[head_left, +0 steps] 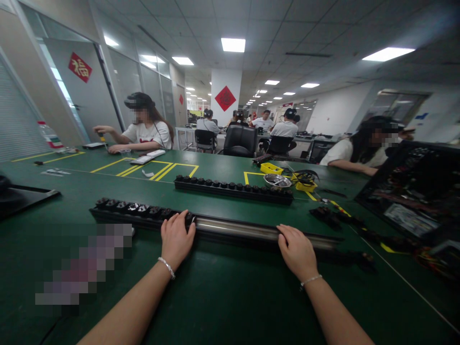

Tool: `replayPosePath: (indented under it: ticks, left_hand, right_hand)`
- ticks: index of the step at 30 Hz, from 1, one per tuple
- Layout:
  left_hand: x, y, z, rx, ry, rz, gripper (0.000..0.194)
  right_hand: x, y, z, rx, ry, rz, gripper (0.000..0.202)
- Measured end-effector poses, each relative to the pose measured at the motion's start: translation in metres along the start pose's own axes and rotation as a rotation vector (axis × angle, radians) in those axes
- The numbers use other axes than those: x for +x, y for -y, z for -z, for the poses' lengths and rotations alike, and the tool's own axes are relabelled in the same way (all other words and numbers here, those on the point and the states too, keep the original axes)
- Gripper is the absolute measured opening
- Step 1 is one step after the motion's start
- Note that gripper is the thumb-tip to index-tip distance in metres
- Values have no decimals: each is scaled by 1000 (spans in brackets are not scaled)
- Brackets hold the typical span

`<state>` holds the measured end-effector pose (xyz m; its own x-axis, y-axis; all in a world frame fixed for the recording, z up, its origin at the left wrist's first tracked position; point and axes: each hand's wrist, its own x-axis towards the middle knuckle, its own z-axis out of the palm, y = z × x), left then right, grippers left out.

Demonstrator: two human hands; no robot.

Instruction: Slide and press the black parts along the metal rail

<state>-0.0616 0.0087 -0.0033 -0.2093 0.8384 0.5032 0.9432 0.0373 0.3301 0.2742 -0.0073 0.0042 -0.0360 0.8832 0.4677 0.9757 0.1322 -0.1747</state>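
Note:
A long black rail lies across the green table in front of me, its right part showing a bare silver channel. Dark socket-like blocks sit in a row along its left part. My left hand is closed at the right end of that row, thumb and fingers around a black block in the channel. Farther right, my right hand grips the rail, fingers over the top and thumb on the near side. Its palm hides part of the rail.
Behind lies a second black strip filled with blocks. Near it are a metal bowl, a yellow bin and cables. Loose black parts and an opened dark case stand right. Co-workers sit across the table.

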Motion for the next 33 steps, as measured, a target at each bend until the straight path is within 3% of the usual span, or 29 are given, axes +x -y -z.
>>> replayPosePath:
  ticks: [33]
  left_hand:
    - [0, -2, -1, -96, 44, -29, 42]
  right_hand:
    - [0, -1, -1, 13, -19, 8, 40]
